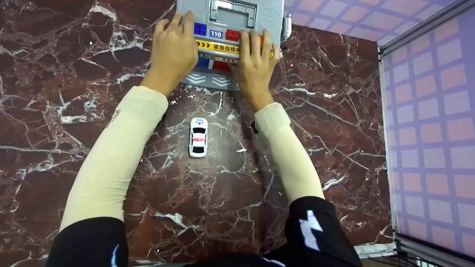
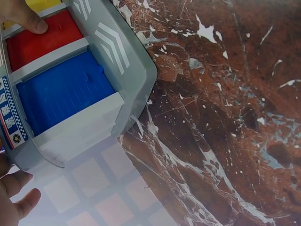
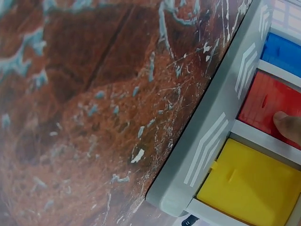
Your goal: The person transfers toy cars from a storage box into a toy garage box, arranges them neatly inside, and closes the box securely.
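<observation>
A grey toy police garage (image 1: 268, 15) with a carry handle, lights and a yellow banner stands at the top of the head view. My left hand (image 1: 172, 50) holds its left side; its curled fingertips show at the lower left in the left wrist view. Across the roof's right front lie the fingers of my right hand (image 1: 256, 61). Its thumb rests on the red door (image 3: 265, 103), between the blue door (image 2: 66, 89) and the yellow door (image 3: 251, 183). All three doors look closed. A white toy police car (image 1: 198, 138) sits on the table between my forearms.
The table (image 1: 334, 148) has a dark red marbled top with white veins. A metal-framed panel with a checked pattern (image 1: 426, 148) stands along the right edge. Checked material (image 1: 334, 16) also shows behind the garage.
</observation>
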Demonstrator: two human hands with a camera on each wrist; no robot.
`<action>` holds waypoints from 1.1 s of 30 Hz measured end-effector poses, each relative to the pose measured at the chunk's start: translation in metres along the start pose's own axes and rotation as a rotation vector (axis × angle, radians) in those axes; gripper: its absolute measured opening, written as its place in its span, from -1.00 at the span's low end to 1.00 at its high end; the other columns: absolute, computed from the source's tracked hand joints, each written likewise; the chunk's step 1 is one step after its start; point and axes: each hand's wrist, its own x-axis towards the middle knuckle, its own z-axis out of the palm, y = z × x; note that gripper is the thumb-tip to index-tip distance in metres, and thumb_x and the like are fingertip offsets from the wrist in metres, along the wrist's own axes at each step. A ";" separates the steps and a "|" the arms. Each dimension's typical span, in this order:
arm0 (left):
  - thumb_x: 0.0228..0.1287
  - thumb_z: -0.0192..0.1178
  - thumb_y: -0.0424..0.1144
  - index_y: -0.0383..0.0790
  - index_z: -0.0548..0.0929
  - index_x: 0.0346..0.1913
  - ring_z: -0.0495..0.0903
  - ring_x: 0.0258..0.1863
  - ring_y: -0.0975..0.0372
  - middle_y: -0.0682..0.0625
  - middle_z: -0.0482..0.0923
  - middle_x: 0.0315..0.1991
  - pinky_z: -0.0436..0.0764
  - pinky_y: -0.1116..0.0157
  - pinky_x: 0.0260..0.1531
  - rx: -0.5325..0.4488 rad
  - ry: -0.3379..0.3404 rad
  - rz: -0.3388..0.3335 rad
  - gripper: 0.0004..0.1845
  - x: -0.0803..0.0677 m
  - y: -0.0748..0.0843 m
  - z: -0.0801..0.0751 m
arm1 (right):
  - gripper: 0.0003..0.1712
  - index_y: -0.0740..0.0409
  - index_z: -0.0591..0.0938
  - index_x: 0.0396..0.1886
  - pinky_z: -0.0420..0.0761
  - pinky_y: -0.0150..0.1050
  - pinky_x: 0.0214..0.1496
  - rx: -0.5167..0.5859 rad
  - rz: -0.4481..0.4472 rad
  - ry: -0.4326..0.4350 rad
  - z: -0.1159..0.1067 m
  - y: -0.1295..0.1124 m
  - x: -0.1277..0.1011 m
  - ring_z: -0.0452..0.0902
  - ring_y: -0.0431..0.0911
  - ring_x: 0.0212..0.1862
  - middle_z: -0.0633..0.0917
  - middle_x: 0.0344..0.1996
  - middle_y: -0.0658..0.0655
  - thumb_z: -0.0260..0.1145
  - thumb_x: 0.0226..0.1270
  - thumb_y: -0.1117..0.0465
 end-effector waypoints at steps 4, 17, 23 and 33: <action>0.35 -0.30 -0.26 -0.42 0.27 0.29 0.34 0.27 -0.03 -0.28 0.51 0.08 0.28 0.00 0.25 0.000 -0.016 -0.004 -0.49 0.000 0.001 -0.001 | -0.23 0.00 0.45 0.17 0.09 -0.05 0.31 -0.024 -0.004 0.029 0.000 -0.001 0.000 0.25 0.07 0.28 0.54 0.10 0.06 0.32 0.01 -0.28; 0.44 -0.35 -0.22 -0.10 0.11 0.43 0.19 0.35 -0.04 -0.10 0.22 0.36 0.18 0.00 0.34 -0.046 -0.036 0.115 -0.49 -0.011 -0.013 0.004 | -0.22 -0.04 0.29 0.34 0.00 0.05 0.34 -0.048 -0.016 -0.066 -0.007 -0.001 -0.005 0.08 0.09 0.40 0.42 0.25 0.06 0.32 0.11 -0.05; 0.46 -0.27 -0.24 0.08 0.11 0.43 0.07 0.41 0.03 -0.03 0.15 0.41 0.25 0.03 0.30 -0.091 -0.033 0.175 -0.49 -0.020 -0.026 0.011 | -0.19 -0.04 0.14 0.42 -0.11 0.13 0.40 -0.020 0.005 -0.155 -0.023 -0.011 -0.018 -0.09 0.13 0.44 0.17 0.41 0.13 0.15 0.14 0.21; 0.48 -0.29 -0.11 0.12 0.23 0.38 0.10 0.41 0.14 0.10 0.21 0.38 0.33 0.03 0.25 -0.146 0.002 0.129 -0.55 -0.017 -0.025 0.009 | -0.47 0.10 0.37 -0.05 0.44 -0.34 -0.58 0.287 -0.272 -0.493 -0.090 -0.073 -0.099 0.35 -0.19 -0.69 0.48 -0.63 -0.06 -0.12 0.38 -0.25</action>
